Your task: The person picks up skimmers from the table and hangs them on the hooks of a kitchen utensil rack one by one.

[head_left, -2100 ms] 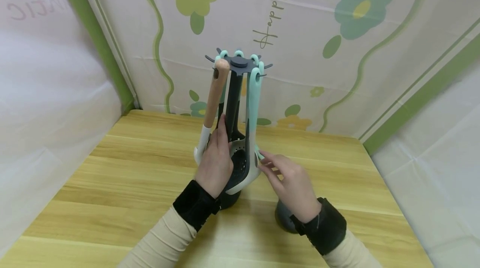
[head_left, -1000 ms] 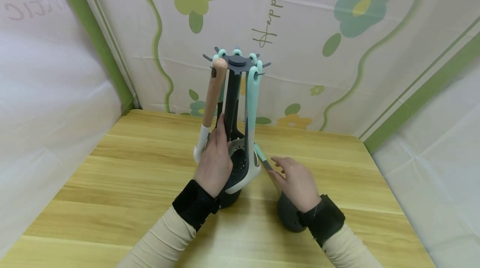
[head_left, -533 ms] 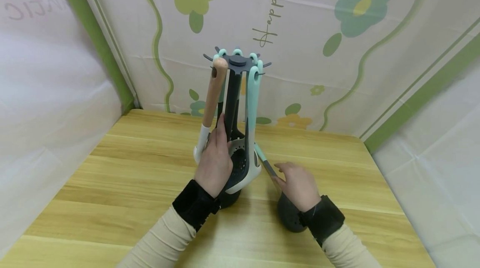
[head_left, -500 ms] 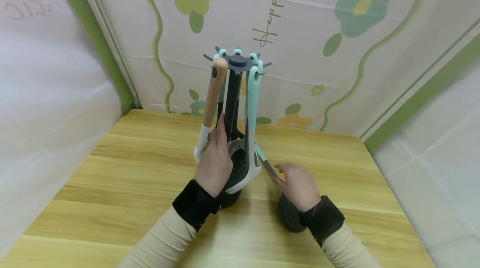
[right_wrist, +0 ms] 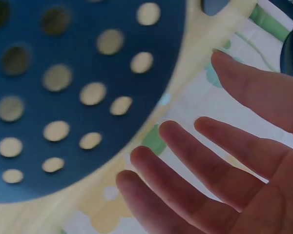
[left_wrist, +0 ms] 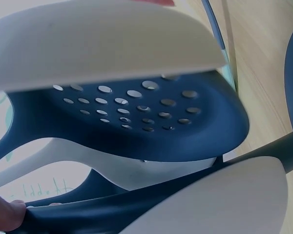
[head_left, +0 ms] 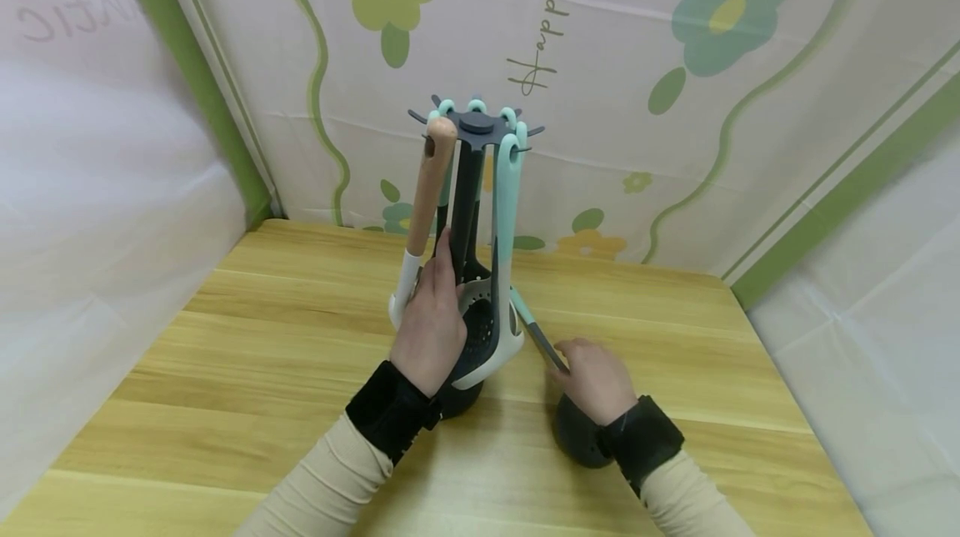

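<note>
A dark utensil stand (head_left: 467, 203) stands upright on the table with several kitchen tools hung from its top. My left hand (head_left: 429, 328) grips its pole; in the left wrist view, one fingertip (left_wrist: 7, 214) shows against the pole. Among the hung tools are a wooden-handled one (head_left: 429, 195) with a white lower part, a mint-handled one (head_left: 507, 195) with a pale end, and a dark perforated one (left_wrist: 136, 117). A skimmer (head_left: 577, 433) with a mint and grey handle lies right of the stand. Over its handle is my right hand (head_left: 597, 378); the right wrist view shows its fingers loosely spread.
The wooden table (head_left: 285, 337) runs back to a white fabric wall (head_left: 465, 37) printed with flowers. White side walls with green edging (head_left: 840, 212) close in on both sides. The stand's hooks (head_left: 536, 131) stick outward at the top.
My right hand has let go of the skimmer's mint handle end beside the stand and moved right and down along the handle toward its head. The left hand and the stand stay put.
</note>
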### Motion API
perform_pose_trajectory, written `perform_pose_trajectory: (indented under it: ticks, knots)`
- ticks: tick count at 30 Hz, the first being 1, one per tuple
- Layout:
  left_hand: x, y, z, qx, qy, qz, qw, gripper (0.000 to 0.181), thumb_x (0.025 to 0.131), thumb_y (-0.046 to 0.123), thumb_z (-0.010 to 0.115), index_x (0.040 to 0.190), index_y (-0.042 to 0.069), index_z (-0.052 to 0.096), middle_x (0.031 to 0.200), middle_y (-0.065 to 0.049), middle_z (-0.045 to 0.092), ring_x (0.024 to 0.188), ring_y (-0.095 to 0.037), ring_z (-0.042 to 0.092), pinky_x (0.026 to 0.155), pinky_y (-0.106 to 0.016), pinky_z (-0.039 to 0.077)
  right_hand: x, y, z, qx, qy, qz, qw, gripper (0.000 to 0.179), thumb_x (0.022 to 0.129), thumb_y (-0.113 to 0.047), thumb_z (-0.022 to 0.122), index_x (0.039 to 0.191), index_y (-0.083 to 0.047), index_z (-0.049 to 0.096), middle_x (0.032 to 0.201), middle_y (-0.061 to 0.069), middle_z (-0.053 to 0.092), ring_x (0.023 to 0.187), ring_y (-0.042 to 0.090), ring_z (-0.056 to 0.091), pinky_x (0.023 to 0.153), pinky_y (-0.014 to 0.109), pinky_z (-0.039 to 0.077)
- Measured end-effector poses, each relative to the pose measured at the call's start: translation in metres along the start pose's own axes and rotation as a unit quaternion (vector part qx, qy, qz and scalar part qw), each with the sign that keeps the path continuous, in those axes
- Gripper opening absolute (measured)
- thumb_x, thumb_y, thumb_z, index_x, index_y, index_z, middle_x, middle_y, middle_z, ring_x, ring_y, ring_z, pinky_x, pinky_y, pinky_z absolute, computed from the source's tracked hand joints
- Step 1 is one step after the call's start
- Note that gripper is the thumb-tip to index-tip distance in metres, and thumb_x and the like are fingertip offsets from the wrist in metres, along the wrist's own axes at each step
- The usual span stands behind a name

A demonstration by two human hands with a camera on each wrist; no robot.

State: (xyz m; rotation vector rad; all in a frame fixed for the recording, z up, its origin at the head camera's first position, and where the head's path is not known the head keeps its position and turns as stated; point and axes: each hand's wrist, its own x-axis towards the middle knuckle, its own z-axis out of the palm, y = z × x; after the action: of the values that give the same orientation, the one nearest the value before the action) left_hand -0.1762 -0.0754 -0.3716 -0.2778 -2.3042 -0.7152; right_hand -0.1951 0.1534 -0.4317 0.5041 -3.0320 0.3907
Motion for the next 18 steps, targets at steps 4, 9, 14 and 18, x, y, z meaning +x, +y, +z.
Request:
perform_pose_trajectory:
  ticks: [4,9,14,18]
  knots:
    - [0.0,0.0,0.0,0.001,0.002,0.001,1.0,0.068,0.093,-0.007,0.06,0.15,-0.007,0.024,0.116,-0.028,0.061,0.081,-0.029,0.068,0.058,-0.03,0.059,0.001,0.005,0.004,0.002,-0.02,0.01,0.9998,0.037,0.084,-0.02,0.078,0.114,0.001,0.07,0.106,0.016,0.072,0.094,0.03,0.07,0.077,0.046,0.06]
    - [0.0,-0.001,0.0,0.004,0.005,0.005,1.0,0.068,0.093,-0.008,0.061,0.15,-0.007,0.025,0.116,-0.027,0.061,0.081,-0.028,0.068,0.058,-0.03,0.059,0.003,0.01,0.008,-0.006,-0.043,0.026,0.9987,0.047,0.082,-0.021,0.081,0.119,0.004,0.066,0.099,0.013,0.072,0.08,0.021,0.065,0.066,0.038,0.057]
    - [0.0,0.0,0.0,0.006,0.003,0.003,1.0,0.069,0.092,-0.008,0.062,0.15,-0.007,0.025,0.116,-0.026,0.061,0.084,-0.028,0.069,0.061,-0.031,0.06,0.004,0.011,0.011,-0.013,-0.052,0.034,0.998,0.054,0.081,-0.022,0.082,0.123,0.004,0.062,0.082,0.006,0.065,0.065,0.015,0.052,0.052,0.028,0.044]
    - [0.0,0.0,0.0,0.006,0.002,0.002,1.0,0.069,0.092,-0.008,0.062,0.15,-0.007,0.025,0.116,-0.026,0.061,0.086,-0.029,0.069,0.062,-0.031,0.06,0.003,0.012,0.015,-0.016,-0.043,0.033,0.9984,0.036,0.083,-0.029,0.08,0.099,-0.001,0.066,0.068,0.001,0.055,0.057,0.014,0.047,0.046,0.025,0.036]
